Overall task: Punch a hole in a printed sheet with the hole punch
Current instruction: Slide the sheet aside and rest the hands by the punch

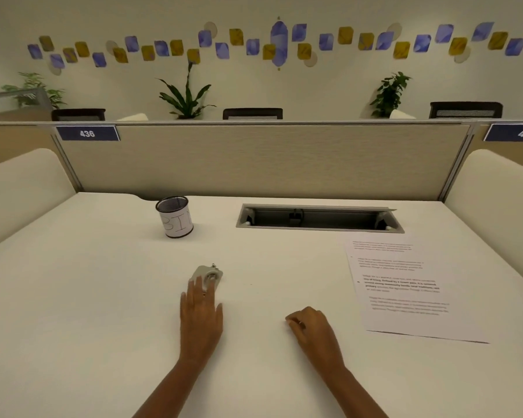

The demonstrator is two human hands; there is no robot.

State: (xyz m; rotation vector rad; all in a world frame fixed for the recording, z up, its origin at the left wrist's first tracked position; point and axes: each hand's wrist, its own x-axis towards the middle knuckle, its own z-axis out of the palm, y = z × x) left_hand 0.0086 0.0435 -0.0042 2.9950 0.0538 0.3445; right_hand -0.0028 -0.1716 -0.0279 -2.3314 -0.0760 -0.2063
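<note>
One hole punch (207, 277), small and silver, is seen lying on the white table (103, 297) near its middle. It is covered at its near end by the outstretched fingers of the left hand (200, 312), which is laid flat and spread, not closed around it. The right hand (310, 325) is rested on the table with fingers loosely curled, nothing held. One printed sheet (405, 288) is laid flat well to the right (four blocks of text can be counted). One mesh cup (175, 216) is stood farther back, beside one open cable tray (319, 219). Beyond a beige partition (263, 158), three chair backs and three plants are lined before a decorated wall.
</note>
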